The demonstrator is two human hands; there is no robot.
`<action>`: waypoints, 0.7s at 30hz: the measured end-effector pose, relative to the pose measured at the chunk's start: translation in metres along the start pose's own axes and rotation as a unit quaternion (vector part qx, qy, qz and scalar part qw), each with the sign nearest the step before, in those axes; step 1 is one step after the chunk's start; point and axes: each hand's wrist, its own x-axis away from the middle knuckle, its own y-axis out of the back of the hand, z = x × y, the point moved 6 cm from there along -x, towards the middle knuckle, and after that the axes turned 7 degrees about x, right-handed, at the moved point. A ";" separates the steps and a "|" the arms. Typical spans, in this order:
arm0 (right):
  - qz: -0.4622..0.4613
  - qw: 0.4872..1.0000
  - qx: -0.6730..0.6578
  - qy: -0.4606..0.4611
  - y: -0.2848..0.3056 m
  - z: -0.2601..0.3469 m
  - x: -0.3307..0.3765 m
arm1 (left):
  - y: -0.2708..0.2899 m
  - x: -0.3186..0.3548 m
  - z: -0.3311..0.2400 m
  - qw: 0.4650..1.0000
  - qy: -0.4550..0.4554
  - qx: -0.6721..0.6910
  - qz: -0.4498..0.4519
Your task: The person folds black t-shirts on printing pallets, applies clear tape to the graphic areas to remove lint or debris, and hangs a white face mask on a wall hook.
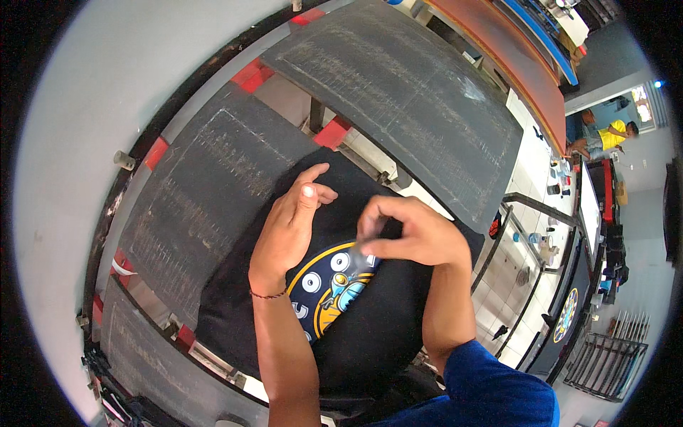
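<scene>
**Black cloth (384,317) spread over the dark middle board (228,149), its round print partly covered**

A pale wall (78,142) curves along your left. Beyond the middle board lies another scuffed, dark board (398,92), and past that, at the upper right, a brown panel (509,53). The cloth in front of you drapes over the near right part of the middle board. Far off to your right is a person in a yellow top (612,135), well apart from your work. A metal rack (605,366) stands at the lower right.

Your left hand (288,220) is over the cloth, left of the print, with its fingers parted; you can't tell here whether it touches the fabric. Your right hand (409,235) is curled near the upper right of the print, thumb and fingers close together. Its fingertips are blurred, with a greyish smear beside them, so whether they pinch anything cannot be told.

Between your forearms, the print (334,292) shows a yellow ring, white round shapes and a yellow-and-blue figure; black cloth hides its lower right side. A thin bracelet (268,294) circles your left wrist.
</scene>
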 end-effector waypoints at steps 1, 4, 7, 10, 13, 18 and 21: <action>-0.058 0.995 0.077 0.000 -0.002 -0.008 -0.006 | -0.001 -0.001 -0.001 1.000 -0.003 0.004 0.002; -0.165 0.953 0.255 -0.026 -0.009 -0.007 -0.021 | 0.000 0.000 0.002 1.000 -0.003 0.010 0.004; -0.184 0.929 0.317 -0.048 -0.018 -0.016 -0.028 | 0.001 0.000 0.004 1.000 -0.004 0.003 0.003; -0.169 0.923 0.327 -0.109 -0.022 -0.021 -0.032 | 0.000 0.000 0.002 1.000 -0.008 -0.010 0.003; -0.167 0.916 0.338 -0.137 -0.027 -0.021 -0.035 | -0.001 -0.001 0.002 1.000 -0.022 -0.018 0.008; -0.171 0.911 0.354 -0.123 -0.028 -0.024 -0.031 | -0.010 -0.005 0.003 0.993 -0.039 0.113 0.026; -0.178 0.918 0.343 -0.083 -0.023 -0.020 -0.027 | -0.009 -0.006 0.007 0.996 -0.005 0.089 0.002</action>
